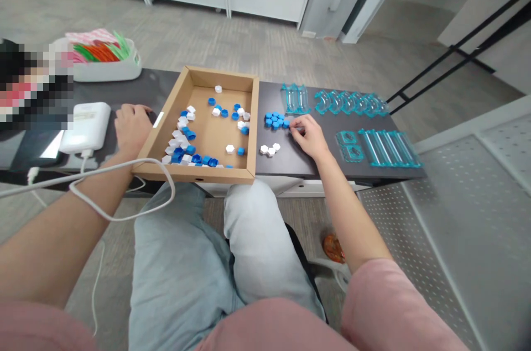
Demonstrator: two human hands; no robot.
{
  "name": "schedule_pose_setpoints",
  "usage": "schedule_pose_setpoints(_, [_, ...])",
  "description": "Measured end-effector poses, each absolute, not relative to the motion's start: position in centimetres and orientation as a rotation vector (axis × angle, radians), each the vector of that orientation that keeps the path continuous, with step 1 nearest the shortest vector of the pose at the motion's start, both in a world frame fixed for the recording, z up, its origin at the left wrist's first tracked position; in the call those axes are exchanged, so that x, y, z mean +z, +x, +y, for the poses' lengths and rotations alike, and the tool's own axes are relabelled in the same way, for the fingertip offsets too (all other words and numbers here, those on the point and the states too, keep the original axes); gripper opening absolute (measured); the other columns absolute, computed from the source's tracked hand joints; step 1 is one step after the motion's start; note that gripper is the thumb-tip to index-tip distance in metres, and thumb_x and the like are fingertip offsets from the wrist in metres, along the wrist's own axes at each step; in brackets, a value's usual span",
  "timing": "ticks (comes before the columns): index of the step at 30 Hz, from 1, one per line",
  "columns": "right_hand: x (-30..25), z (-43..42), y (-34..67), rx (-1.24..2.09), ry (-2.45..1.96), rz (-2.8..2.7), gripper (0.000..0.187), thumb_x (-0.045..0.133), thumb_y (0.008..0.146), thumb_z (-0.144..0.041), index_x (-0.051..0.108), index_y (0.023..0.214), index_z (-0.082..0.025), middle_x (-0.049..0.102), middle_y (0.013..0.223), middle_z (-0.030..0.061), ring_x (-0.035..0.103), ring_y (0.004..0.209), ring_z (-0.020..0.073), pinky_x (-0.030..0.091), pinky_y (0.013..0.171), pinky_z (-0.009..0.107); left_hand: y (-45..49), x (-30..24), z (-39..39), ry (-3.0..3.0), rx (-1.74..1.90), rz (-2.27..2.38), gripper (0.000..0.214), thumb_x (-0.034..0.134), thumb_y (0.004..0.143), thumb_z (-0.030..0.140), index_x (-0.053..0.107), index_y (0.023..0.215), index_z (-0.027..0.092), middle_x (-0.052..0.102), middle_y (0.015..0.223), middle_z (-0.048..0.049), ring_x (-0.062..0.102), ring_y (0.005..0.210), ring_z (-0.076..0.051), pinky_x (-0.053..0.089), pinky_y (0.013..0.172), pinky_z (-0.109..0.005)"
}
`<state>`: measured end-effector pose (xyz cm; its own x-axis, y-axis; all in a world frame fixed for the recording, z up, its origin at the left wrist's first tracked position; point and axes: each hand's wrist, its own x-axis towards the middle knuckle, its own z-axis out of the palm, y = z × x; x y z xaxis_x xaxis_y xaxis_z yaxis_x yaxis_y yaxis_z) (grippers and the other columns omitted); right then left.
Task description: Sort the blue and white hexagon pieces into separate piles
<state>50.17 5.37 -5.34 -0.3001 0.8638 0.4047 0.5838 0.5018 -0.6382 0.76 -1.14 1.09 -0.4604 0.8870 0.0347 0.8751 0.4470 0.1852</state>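
My right hand (307,136) is at the right part of the dark table, its thumb and fingertips pinched at a blue hexagonal piece (286,124) on the edge of a tight group of blue hexagonal pieces (274,119). Just in front of that group lie several white hexagonal pieces (270,150). My left hand (131,127) rests flat on the table against the outer left side of a cardboard box (215,173); its fingertips are partly hard to see. Inside the box are loose blue and white hexagonal pieces (182,143), heaped mostly along the left and near sides.
Clear teal plastic parts stand at the right: tubes (388,148), square plates (349,146), curved pieces (350,102) and a joined pair (296,99). Leftward are a white power bank (86,127), a basket (110,70) and a person. A white cable (120,164) crosses my left forearm.
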Motion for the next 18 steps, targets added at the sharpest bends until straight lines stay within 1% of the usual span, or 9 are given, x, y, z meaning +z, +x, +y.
schedule_pose_setpoints(2, [-5.33,5.25,50.14,0.444,-1.160,-2.061,0.014,0.066,0.104,-0.032,0.077,0.109,-0.024,0.075,0.120,0.0110,0.074,0.109,0.0271,0.064,0.099,0.044,0.90,1.16,-1.18,1.600,0.242,2.629,0.070,0.022,0.108,0.037,0.064,0.161,0.018,0.056,0.172,-0.0274,0.051,0.158,-0.044,0.047,0.126,-0.057])
schedule_pose_setpoints(4, [-5.33,5.20,50.08,0.423,-1.148,-2.101,0.017,0.067,0.104,-0.031,0.079,0.113,-0.023,0.076,0.121,0.0113,0.074,0.113,0.0276,0.062,0.106,0.046,1.07,1.25,-1.24,1.615,0.227,2.631,0.071,0.022,0.109,0.035,0.064,0.161,0.014,0.055,0.172,-0.0293,0.052,0.158,-0.044,0.047,0.127,-0.057])
schedule_pose_setpoints(6, [-5.32,5.21,50.05,0.422,-1.158,-2.118,0.020,0.067,0.105,-0.030,0.080,0.117,-0.023,0.077,0.123,0.0117,0.074,0.115,0.0280,0.060,0.110,0.048,1.24,1.34,-1.29,1.625,0.220,2.633,0.071,0.023,0.109,0.036,0.065,0.161,0.011,0.055,0.171,-0.0311,0.053,0.159,-0.045,0.048,0.128,-0.057])
schedule_pose_setpoints(9, [-5.25,5.25,50.07,0.426,-1.170,-2.114,0.021,0.067,0.105,-0.031,0.081,0.118,-0.023,0.079,0.125,0.0123,0.074,0.116,0.0292,0.060,0.111,0.049,1.37,1.44,-1.35,1.615,0.243,2.639,0.069,0.026,0.109,0.036,0.066,0.161,0.014,0.057,0.170,-0.0297,0.054,0.159,-0.045,0.048,0.129,-0.057])
schedule_pose_setpoints(12, [-5.10,5.24,50.11,0.443,-1.174,-2.094,0.021,0.068,0.103,-0.033,0.081,0.117,-0.024,0.080,0.124,0.0121,0.075,0.112,0.0293,0.061,0.106,0.048,1.25,1.41,-1.39,1.631,0.308,2.606,0.066,0.027,0.109,0.035,0.066,0.158,0.016,0.058,0.169,-0.0297,0.054,0.158,-0.047,0.047,0.127,-0.060])
schedule_pose_setpoints(15, [-4.95,5.26,50.24,0.474,-1.209,-2.034,0.022,0.070,0.101,-0.037,0.081,0.115,-0.024,0.080,0.122,0.0111,0.074,0.102,0.0273,0.062,0.091,0.043,0.87,1.14,-1.39,1.646,0.352,2.571,0.065,0.029,0.109,0.038,0.067,0.156,0.015,0.057,0.168,-0.0301,0.051,0.158,-0.048,0.047,0.126,-0.060])
schedule_pose_setpoints(18, [-4.92,5.41,50.58,0.486,-1.249,-1.886,0.024,0.069,0.099,-0.044,0.079,0.110,-0.025,0.079,0.118,0.0095,0.072,0.094,0.0245,0.059,0.081,0.038,0.44,0.63,-1.31,1.633,0.374,2.557,0.065,0.027,0.109,0.040,0.064,0.158,0.018,0.056,0.170,-0.0249,0.048,0.158,-0.044,0.042,0.129,-0.057])
